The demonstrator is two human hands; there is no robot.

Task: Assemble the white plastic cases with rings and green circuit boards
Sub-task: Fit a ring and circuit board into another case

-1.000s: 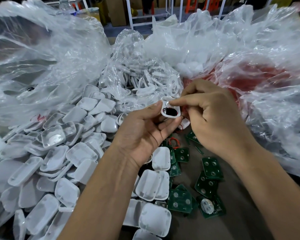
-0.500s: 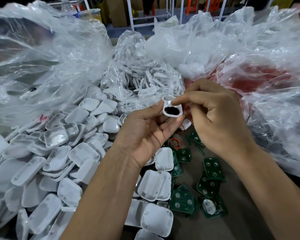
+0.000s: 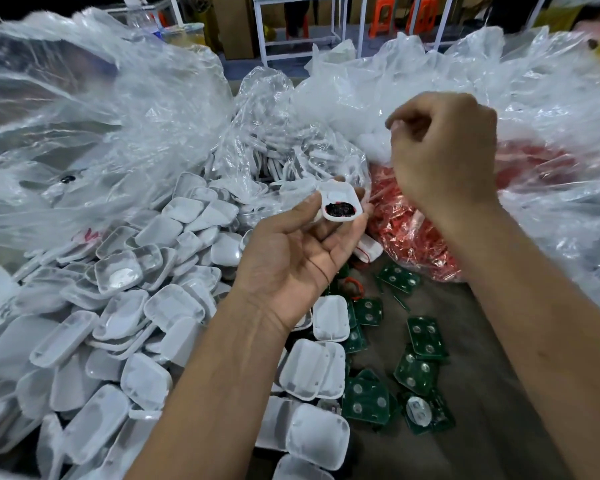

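Left hand (image 3: 291,258) pinches a small white plastic case (image 3: 338,202) by its rim, palm up, above the counter (image 3: 482,393); the right hand (image 3: 444,150) is raised over the bag of red rings (image 3: 406,233), fingers curled shut on something too small to identify. Risk as I judge it: the rounded, glossy case could slip from so light a pinch into the heap of identical empty cases (image 3: 125,306). Flat green circuit boards (image 3: 425,337) with round silver contacts lie scattered below; crinkled clear bags (image 3: 101,116) crowd the back.
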